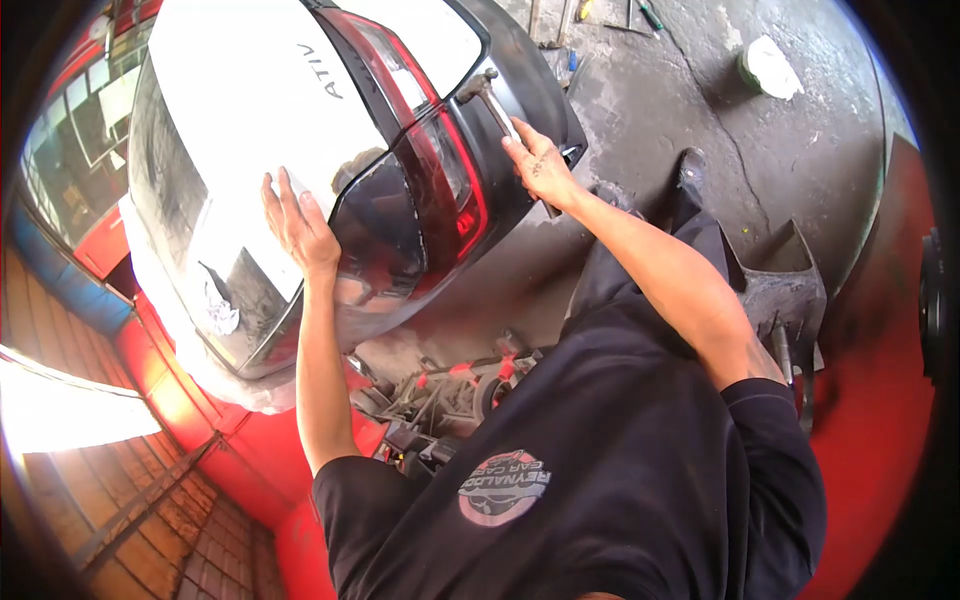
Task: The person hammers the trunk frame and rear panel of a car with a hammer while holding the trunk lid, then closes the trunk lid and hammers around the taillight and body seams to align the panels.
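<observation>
My right hand point(543, 168) is wrapped around the handle of a hammer point(493, 98). The hammer's head lies over the black rear bumper point(510, 60) of a white car, close to the red tail light point(455, 165). On the white trunk lid point(240, 80), which carries "ATIV" lettering, my left hand point(300, 230) rests with its fingers spread and nothing in it. Below that hand is a dark glossy panel point(380, 220) beside the tail light. A crumpled white scrap point(220, 308) sits on the car's far left part.
Several tools point(630, 18) lie on the grey concrete floor point(660, 110). A white container point(768, 68) stands farther right. A pile of tools and parts point(450, 395) is on the floor at my left. A worn metal stand point(785, 280) is at my right side.
</observation>
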`<state>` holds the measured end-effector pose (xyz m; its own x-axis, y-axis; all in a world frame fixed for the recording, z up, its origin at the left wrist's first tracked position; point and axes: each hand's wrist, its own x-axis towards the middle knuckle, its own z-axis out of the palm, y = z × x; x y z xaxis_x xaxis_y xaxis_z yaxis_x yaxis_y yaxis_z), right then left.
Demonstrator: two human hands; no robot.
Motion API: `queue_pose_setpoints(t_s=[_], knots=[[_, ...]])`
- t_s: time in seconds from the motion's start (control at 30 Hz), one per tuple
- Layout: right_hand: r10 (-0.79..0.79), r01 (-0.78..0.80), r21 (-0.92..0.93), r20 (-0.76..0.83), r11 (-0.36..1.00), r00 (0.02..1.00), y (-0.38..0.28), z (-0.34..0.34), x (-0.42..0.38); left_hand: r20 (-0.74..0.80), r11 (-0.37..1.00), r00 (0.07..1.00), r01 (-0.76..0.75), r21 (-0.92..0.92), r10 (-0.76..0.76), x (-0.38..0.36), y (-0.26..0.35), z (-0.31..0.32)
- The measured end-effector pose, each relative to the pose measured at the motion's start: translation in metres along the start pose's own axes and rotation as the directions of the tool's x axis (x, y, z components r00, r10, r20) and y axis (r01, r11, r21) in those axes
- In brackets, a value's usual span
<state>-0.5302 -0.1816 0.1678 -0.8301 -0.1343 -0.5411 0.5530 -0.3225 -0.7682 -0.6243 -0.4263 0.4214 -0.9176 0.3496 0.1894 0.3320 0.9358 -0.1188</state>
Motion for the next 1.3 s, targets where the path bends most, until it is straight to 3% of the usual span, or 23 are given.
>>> queue_pose_setpoints(t_s=[0.03,0.13,0.27,0.77,1.13,1.3], knots=[[0.081,-0.082,0.016,0.048,0.997,0.996,-0.011,-0.005,-0.003,0.000,1.000,1.000,0.001,0.002,-0.001,0.000,0.000,0.000],[-0.013,0.015,0.126,-0.016,0.992,1.000,-0.005,0.000,0.003,0.007,1.000,1.000,0.009,0.007,-0.009,0.001,0.002,-0.001],[-0.123,0.126,0.022,-0.095,0.992,0.988,0.006,0.011,0.001,0.013,1.000,1.000,0.027,-0.003,-0.027,0.001,0.003,0.000],[-0.098,0.095,-0.043,-0.062,0.995,0.993,0.002,-0.001,0.007,0.019,1.000,0.999,0.030,-0.004,-0.030,0.001,0.003,-0.001],[-0.010,0.001,-0.067,-0.131,0.998,0.991,0.020,-0.006,-0.026,0.004,1.000,1.000,0.016,0.005,-0.016,0.000,0.001,-0.001],[-0.111,0.098,-0.094,-0.150,0.991,0.982,0.018,-0.006,-0.024,-0.004,1.000,1.000,0.005,0.004,-0.005,0.000,0.000,0.000]])
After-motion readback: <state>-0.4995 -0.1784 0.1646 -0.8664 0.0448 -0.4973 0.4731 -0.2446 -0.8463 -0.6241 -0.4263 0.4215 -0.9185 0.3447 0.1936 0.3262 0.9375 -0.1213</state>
